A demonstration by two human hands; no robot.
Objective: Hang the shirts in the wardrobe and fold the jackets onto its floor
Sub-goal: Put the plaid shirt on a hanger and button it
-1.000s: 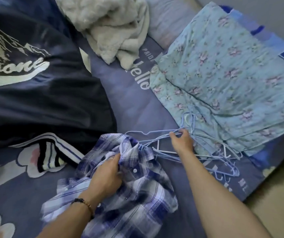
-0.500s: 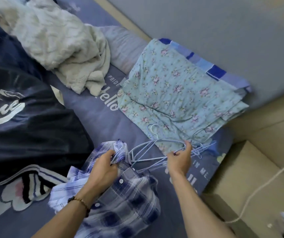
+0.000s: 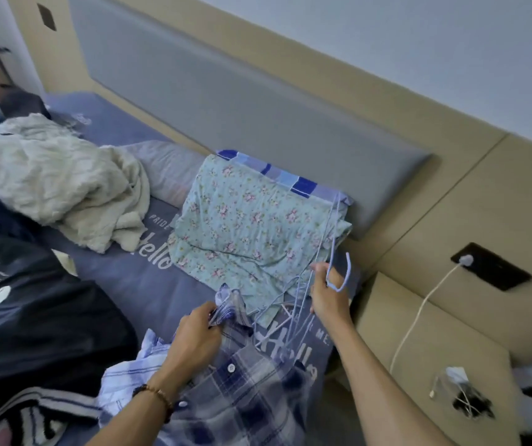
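Step in hand: judged to be getting a hanger into the plaid shirt [image 3: 226, 391] so it can go to the wardrobe; the wardrobe is not in view.
Left hand [image 3: 198, 336]: fingers curled, pinching the shirt's collar [image 3: 227, 309] and holding it just off the bed [image 3: 135, 278].
Right hand [image 3: 324, 296]: fingers closed round a bunch of thin blue wire hangers [image 3: 332, 243], raised up on end; one hook [image 3: 343, 275] loops out past the knuckles.
Shirt: body trails down from the left hand toward the viewer, crumpled, at least two white buttons showing.
Hangers: several tangled together, lower ends hanging between the two hands and just beside the collar; exact count cannot be told.
Beyond the hands: folded floral cloth [image 3: 251, 226]; cream fleece [image 3: 55, 188] and a dark printed garment [image 3: 32, 310] lie well off to the left-hand side.
Doing it well: shake one hanger free of the bunch first, since hooked wires will likely drag the rest along. Keep the collar open, feed one hanger arm into a shoulder, then the other.
Risk: thin wire may snag a buttonhole or slide out of loose cloth.
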